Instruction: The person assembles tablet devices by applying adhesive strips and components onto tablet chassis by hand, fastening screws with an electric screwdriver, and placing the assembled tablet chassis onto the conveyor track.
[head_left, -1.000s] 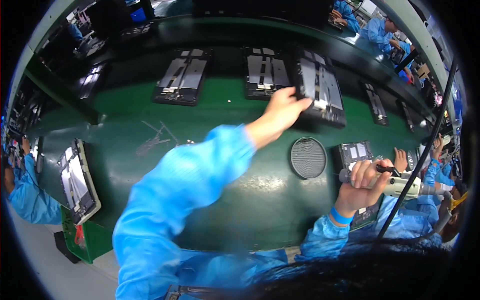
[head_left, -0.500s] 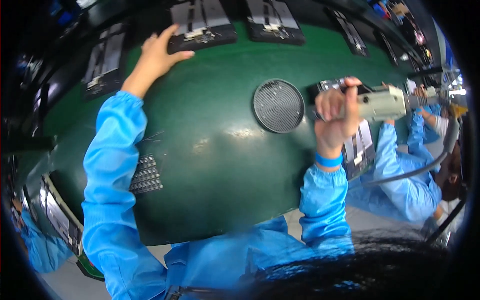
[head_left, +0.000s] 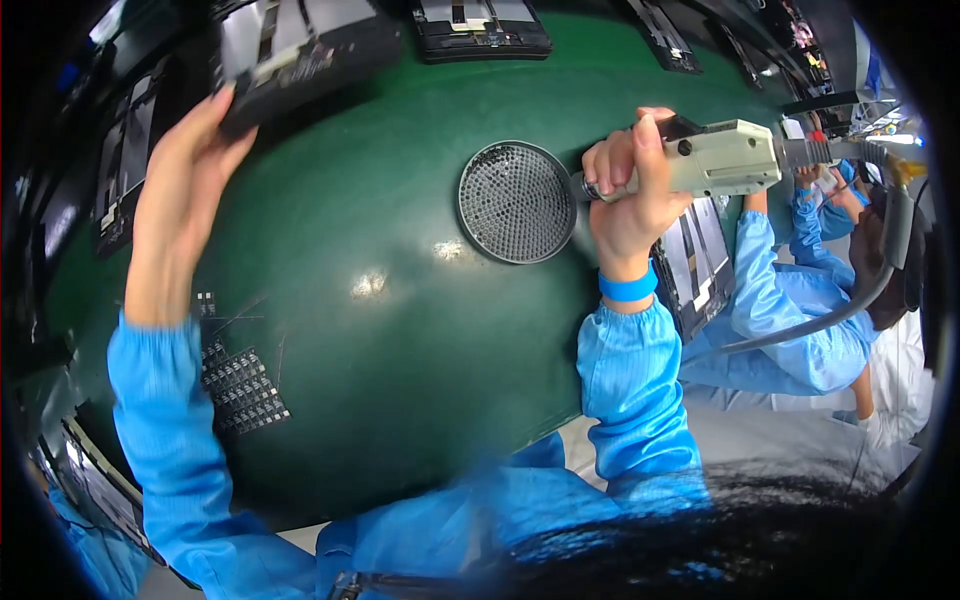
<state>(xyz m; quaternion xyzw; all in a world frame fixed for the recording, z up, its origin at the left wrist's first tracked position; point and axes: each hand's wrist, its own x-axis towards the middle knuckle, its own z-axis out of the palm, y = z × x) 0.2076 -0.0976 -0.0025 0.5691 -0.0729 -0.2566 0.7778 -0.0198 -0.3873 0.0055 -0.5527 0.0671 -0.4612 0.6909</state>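
My left hand (head_left: pixel 185 170) reaches up to the far left and grips the near edge of a dark flat device (head_left: pixel 300 55) lying on the green conveyor belt (head_left: pixel 400 330). My right hand (head_left: pixel 630 195) is wrapped around a beige electric screwdriver (head_left: pixel 715 160) held sideways, its tip close to the right rim of a round perforated screw tray (head_left: pixel 517 202). A grey cable (head_left: pixel 860 290) runs from the tool off to the right. Both arms wear blue sleeves, and a blue band sits on my right wrist.
More dark flat devices lie along the belt: one at the top centre (head_left: pixel 480 25), one by my right wrist (head_left: pixel 695 265), others at the left rim (head_left: pixel 120 190). A small gridded pad (head_left: pixel 243 390) lies near my left elbow. A person in blue (head_left: pixel 800 300) works on the right.
The view has swung left. My left hand has closed on the edge of the device and drawn it nearer. The screwdriver hand has stayed beside the round tray.
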